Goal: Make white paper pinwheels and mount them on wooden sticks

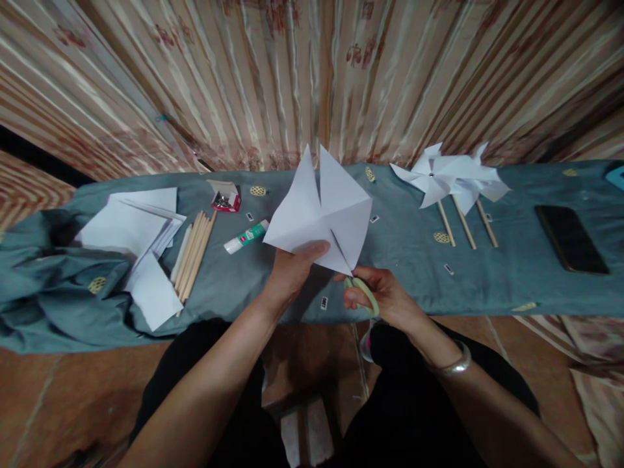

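My left hand [297, 263] grips a white paper sheet [341, 188] by its near edge, thumb on top. The sheet is held above the cloth. It has creases, one slit running in from the far corner and another from the near right corner. My right hand [377, 289] is closed round the light green handles of a pair of scissors [365, 296]. The scissors' blades are hidden by the paper, at its near right corner. To the left of the sheet lies a green and white glue stick [247, 236].
A blue-green cloth [404, 279] covers the bench. On the left are stacked white papers [131, 221], several wooden sticks [195, 253] and an open red box [226, 197] of small metal pieces. To the right lie paper pinwheels [448, 177] on sticks and a phone [571, 238]. A curtain [302, 78] hangs behind.
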### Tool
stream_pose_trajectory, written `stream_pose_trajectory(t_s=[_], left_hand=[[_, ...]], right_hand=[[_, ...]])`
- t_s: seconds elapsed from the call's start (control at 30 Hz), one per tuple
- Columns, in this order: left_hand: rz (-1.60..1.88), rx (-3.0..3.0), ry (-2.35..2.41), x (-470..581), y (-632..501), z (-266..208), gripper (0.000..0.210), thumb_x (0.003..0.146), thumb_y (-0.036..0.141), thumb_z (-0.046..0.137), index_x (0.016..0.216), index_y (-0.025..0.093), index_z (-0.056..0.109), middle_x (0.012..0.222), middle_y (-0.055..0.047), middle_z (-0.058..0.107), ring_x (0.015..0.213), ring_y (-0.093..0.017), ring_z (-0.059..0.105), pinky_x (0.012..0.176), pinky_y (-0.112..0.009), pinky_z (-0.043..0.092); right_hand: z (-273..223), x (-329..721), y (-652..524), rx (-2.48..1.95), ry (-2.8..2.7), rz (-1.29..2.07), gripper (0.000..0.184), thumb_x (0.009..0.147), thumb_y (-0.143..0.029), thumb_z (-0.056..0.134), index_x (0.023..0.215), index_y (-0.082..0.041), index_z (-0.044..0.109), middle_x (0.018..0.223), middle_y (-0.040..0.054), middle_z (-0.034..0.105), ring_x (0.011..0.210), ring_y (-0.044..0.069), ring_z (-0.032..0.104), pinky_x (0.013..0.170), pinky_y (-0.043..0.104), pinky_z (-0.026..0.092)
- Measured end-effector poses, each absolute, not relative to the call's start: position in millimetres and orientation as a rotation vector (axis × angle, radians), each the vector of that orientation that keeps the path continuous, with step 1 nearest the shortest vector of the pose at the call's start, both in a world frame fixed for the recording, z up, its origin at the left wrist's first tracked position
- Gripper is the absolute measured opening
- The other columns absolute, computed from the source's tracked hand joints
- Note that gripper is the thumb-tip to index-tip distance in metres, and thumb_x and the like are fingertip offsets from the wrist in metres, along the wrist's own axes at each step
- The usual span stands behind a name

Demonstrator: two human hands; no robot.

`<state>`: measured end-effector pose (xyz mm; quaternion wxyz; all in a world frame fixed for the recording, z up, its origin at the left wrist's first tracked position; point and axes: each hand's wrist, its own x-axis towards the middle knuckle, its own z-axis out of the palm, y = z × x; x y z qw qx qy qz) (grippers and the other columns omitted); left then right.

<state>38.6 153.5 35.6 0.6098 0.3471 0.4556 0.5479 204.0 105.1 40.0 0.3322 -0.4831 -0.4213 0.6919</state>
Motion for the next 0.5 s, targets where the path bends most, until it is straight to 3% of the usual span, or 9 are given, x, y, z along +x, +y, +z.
stream_pose_trajectory(t_s=[0.5], left_hand=[[1.231,0.778,1.045,38.5,151.3,37.1,0.028,0.057,0.024,0.080,0.080,0.017,0.065,0.087,-0.005,0.071,0.081,-0.021,0.064,0.078,-0.034,0.051]], right_hand=[[39.8,203.2,104.1,-1.257,-1.125,1.789,0.049,0.056,-0.048,0.087,0.087,-0.015,0.067,0.059,-0.0029,0.062,0.051,0.011,0.057,0.050,0.022,0.047]])
